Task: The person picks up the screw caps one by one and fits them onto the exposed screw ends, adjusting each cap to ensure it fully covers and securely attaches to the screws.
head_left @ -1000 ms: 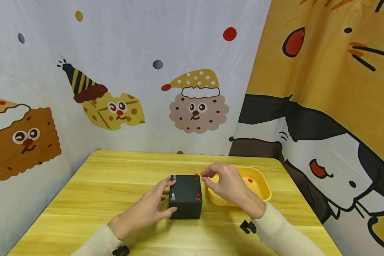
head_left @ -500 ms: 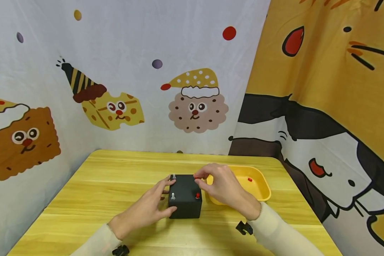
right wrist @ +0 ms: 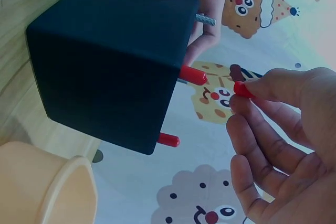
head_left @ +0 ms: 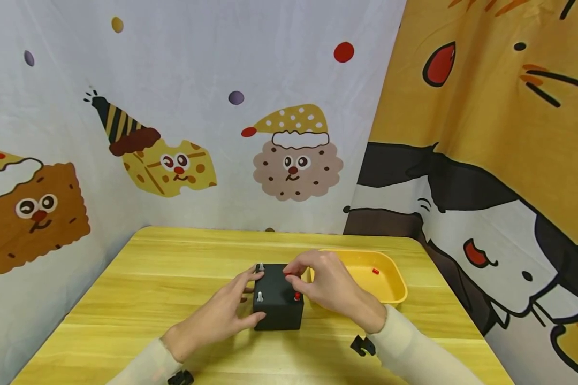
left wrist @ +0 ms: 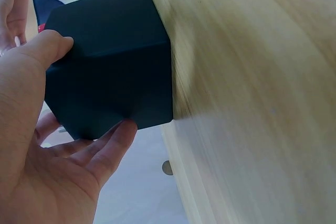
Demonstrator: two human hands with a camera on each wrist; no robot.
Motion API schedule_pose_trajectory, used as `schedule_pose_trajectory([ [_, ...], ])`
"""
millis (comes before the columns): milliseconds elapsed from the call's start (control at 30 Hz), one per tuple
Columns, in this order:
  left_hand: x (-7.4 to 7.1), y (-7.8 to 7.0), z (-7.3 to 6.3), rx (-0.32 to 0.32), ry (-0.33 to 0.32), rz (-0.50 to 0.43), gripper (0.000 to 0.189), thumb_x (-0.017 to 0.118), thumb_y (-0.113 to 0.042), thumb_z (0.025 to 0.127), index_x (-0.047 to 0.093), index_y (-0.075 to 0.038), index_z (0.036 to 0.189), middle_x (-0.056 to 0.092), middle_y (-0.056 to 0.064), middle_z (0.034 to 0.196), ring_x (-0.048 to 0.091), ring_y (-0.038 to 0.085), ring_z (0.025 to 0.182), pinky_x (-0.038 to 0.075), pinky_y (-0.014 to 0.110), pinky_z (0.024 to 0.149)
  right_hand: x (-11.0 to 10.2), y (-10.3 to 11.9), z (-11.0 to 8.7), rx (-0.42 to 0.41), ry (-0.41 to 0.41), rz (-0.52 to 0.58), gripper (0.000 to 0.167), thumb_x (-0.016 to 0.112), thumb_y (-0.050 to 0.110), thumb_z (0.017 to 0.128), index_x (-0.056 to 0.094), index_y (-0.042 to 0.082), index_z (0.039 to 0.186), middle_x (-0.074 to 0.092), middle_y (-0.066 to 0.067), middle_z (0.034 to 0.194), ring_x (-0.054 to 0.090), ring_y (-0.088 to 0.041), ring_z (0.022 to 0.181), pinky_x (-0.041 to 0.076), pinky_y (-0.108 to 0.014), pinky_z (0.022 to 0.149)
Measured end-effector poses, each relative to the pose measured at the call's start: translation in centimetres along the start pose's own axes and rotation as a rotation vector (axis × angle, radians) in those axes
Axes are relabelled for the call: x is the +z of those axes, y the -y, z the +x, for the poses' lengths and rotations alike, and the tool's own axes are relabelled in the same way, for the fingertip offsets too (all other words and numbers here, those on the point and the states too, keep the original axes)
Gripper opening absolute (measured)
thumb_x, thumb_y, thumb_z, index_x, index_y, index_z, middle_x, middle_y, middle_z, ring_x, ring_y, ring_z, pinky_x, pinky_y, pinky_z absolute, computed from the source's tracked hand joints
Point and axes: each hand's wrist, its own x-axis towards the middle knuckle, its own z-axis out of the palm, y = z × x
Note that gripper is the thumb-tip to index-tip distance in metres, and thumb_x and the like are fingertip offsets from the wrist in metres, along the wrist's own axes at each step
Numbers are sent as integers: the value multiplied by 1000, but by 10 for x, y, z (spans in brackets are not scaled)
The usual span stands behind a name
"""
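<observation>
A black box (head_left: pixel 276 315) stands on the table, with short posts on its top. My left hand (head_left: pixel 221 318) grips its left side, thumb at the near face and fingers on the far side. Bare threaded screws (head_left: pixel 260 296) rise along the left edge. On the right edge, red caps cover the posts, a near cap (right wrist: pixel 193 75) and a far cap (right wrist: pixel 169 140) both showing in the right wrist view. Above the box top, my right hand (head_left: pixel 339 286) pinches another small red cap (right wrist: pixel 242 89) between thumb and index finger, apart from the posts.
Right of the box is a yellow plastic tray (head_left: pixel 401 297), partly behind my right hand. One loose red cap (head_left: pixel 375 271) lies in it. The wooden table (head_left: pixel 173 256) ends at a cartoon-printed curtain (head_left: pixel 188 64) at the back and sides.
My right hand has moved left from beside the tray's edge to over the box, carrying the red cap. The left hand and the box have stayed in place.
</observation>
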Motion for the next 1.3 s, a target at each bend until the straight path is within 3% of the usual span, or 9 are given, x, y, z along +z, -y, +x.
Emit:
schedule_pose_trajectory([
  [267,0,2,-1,3,3,-8,102,83,-52,109,29,-8,183,52,6,182,79,33,139,71,49,107,7,2,3,-40,-3,27,13,96,11,98,92,12,110,89,5,100,81,-13,88,67,-21,81],
  [533,1,4,0,26,-7,-7,104,84,-50,109,27,-6,183,53,6,181,80,33,136,72,47,106,10,4,3,-48,18,56,12,95,13,100,92,12,111,88,4,102,80,-13,91,73,-33,84],
  [767,1,6,1,29,1,-61,97,86,-46,108,32,-12,181,51,12,182,80,37,136,72,47,106,16,4,4,-75,31,64,13,97,13,98,92,13,110,89,5,101,78,-3,89,72,-31,79],
  [1000,1,8,1,38,11,-113,88,87,-42,108,36,-19,177,53,22,177,82,39,132,74,45,102,23,7,7,-98,55,70,15,97,11,98,91,12,111,90,2,102,80,-3,88,71,-23,81],
  [1300,1,8,0,45,5,-114,91,87,-40,108,34,-17,179,55,23,175,82,39,131,73,45,103,30,10,7,-84,66,71,15,97,13,98,90,14,111,89,2,102,80,-4,89,73,-31,80],
])
